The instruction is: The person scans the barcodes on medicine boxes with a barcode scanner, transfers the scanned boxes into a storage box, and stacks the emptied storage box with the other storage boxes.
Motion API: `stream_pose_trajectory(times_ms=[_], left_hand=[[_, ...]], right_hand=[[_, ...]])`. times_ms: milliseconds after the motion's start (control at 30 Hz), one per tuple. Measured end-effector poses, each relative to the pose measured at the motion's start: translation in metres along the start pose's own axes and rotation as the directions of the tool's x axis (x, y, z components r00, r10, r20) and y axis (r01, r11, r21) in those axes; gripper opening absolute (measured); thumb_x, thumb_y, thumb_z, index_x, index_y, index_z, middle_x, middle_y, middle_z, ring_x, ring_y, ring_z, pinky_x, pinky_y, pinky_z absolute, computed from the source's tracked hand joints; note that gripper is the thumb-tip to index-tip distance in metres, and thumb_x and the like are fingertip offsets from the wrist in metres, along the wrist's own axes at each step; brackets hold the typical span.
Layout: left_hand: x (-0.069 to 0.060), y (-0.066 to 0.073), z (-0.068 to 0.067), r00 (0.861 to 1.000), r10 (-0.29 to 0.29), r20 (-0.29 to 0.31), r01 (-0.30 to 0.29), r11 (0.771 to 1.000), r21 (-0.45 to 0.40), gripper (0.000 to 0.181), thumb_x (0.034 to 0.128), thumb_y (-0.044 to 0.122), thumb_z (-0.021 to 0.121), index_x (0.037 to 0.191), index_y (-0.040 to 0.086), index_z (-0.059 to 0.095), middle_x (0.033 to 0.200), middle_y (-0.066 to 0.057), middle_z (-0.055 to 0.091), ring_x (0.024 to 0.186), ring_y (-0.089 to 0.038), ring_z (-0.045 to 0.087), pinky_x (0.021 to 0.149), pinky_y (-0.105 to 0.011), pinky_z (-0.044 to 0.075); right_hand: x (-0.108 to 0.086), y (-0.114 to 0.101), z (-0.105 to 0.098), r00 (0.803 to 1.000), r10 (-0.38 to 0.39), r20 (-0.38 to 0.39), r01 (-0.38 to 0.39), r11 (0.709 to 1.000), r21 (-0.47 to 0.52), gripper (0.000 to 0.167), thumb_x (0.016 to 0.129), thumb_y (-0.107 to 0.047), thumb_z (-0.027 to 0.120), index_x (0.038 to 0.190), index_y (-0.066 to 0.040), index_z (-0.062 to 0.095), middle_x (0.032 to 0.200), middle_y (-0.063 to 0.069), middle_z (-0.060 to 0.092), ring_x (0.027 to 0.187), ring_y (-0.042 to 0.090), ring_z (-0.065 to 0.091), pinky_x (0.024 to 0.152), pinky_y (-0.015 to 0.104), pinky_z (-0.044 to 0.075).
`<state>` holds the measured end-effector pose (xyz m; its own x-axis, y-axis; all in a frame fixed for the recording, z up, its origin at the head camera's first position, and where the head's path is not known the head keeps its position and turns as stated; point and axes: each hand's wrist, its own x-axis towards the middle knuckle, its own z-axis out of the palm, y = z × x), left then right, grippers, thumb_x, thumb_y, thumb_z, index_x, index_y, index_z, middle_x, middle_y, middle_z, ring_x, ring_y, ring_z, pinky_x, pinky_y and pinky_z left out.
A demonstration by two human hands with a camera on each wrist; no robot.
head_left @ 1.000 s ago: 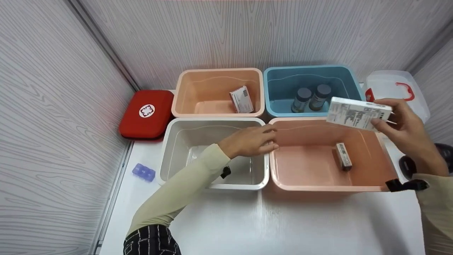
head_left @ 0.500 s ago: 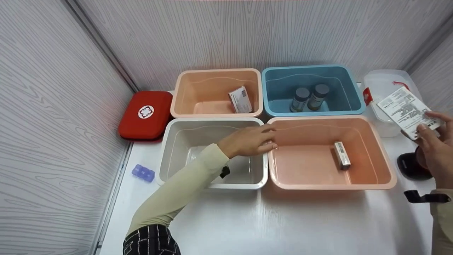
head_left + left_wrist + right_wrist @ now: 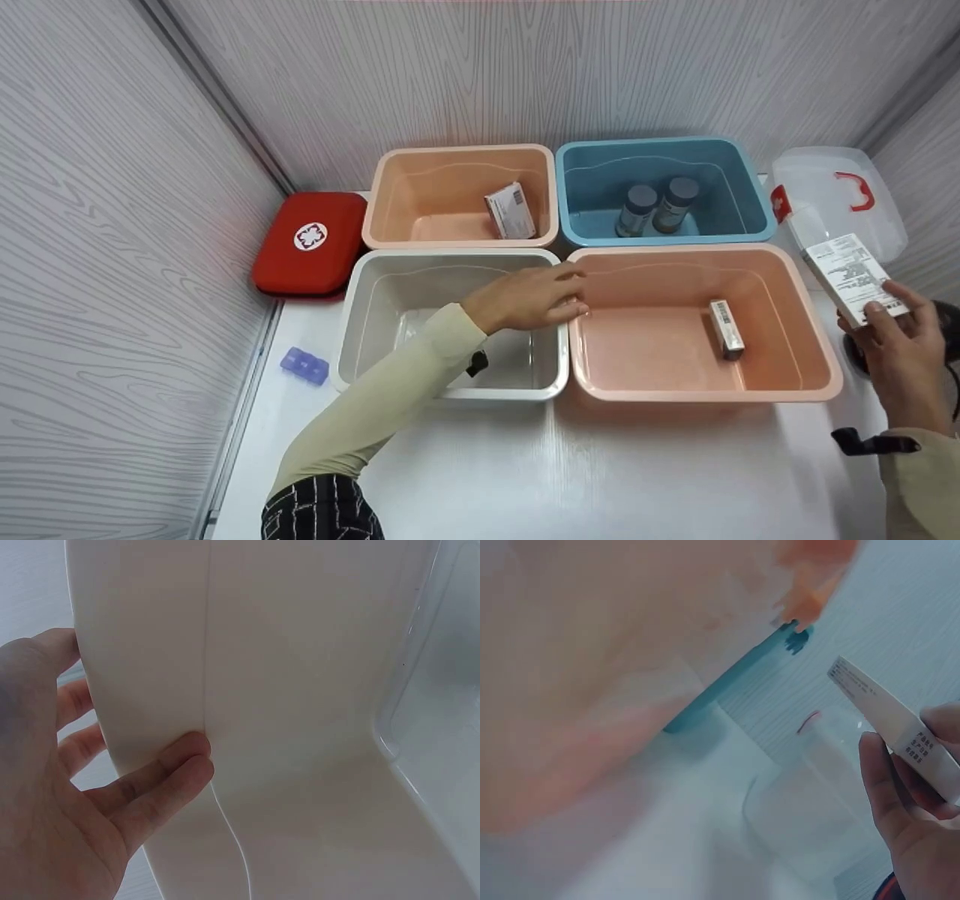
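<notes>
My left hand lies over the rim where the off-white bin and the large pink bin meet. In the left wrist view its fingers straddle a pale bin rim, two fingertips against the inner wall. At the far right my right hand holds a white printed medicine box between thumb and fingers, in front of a clear lidded case with a red handle. The right wrist view shows the box tilted in the grip. A smaller box lies in the large pink bin.
Behind stand a peach bin with a medicine box and a blue bin with two dark-capped bottles. A red first-aid case and a purple pill organizer lie left. A dark object is partly hidden by the right hand.
My right hand has carried the medicine box from above the large pink bin out to the right, then slightly back left and down. My left hand has kept its place.
</notes>
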<state>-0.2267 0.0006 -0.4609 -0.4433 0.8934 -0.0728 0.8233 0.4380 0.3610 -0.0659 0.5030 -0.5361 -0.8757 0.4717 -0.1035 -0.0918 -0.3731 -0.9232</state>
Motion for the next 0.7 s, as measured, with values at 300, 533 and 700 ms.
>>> stream_pose_trajectory(times_ms=[300,533,700], left_hand=[[0.000,0.001,-0.001,1.000,-0.011,0.003,0.011,1.000,-0.001,0.038,0.1159,0.045,0.048,0.135,0.018,0.067,0.162,-0.010,0.051,0.138,-0.031,0.061,0.119,-0.046,0.049],[0.000,0.001,0.000,1.000,-0.017,0.009,0.017,1.000,-0.002,0.040,0.1159,0.046,0.047,0.137,0.017,0.066,0.163,-0.011,0.050,0.141,-0.032,0.060,0.121,-0.046,0.048],[0.000,0.001,-0.001,1.000,-0.020,0.008,0.019,1.000,0.011,0.041,0.1161,0.047,0.046,0.138,0.019,0.066,0.163,-0.009,0.050,0.141,-0.030,0.060,0.121,-0.044,0.049]], right_hand=[[-0.006,0.023,-0.002,0.994,0.070,-0.083,-0.047,0.966,0.252,0.057,0.104,0.006,0.066,0.152,-0.019,0.049,0.128,0.003,0.063,0.097,0.020,0.080,0.082,0.029,0.066],[-0.015,0.033,-0.004,0.985,0.114,-0.128,-0.066,0.942,0.330,0.055,0.106,0.002,0.066,0.152,-0.023,0.053,0.130,0.001,0.062,0.103,0.019,0.077,0.082,0.029,0.066],[-0.016,0.036,-0.006,0.986,0.134,-0.104,-0.076,0.896,0.438,0.055,0.107,0.003,0.062,0.154,-0.023,0.053,0.134,0.001,0.059,0.106,0.022,0.075,0.087,0.032,0.065]])
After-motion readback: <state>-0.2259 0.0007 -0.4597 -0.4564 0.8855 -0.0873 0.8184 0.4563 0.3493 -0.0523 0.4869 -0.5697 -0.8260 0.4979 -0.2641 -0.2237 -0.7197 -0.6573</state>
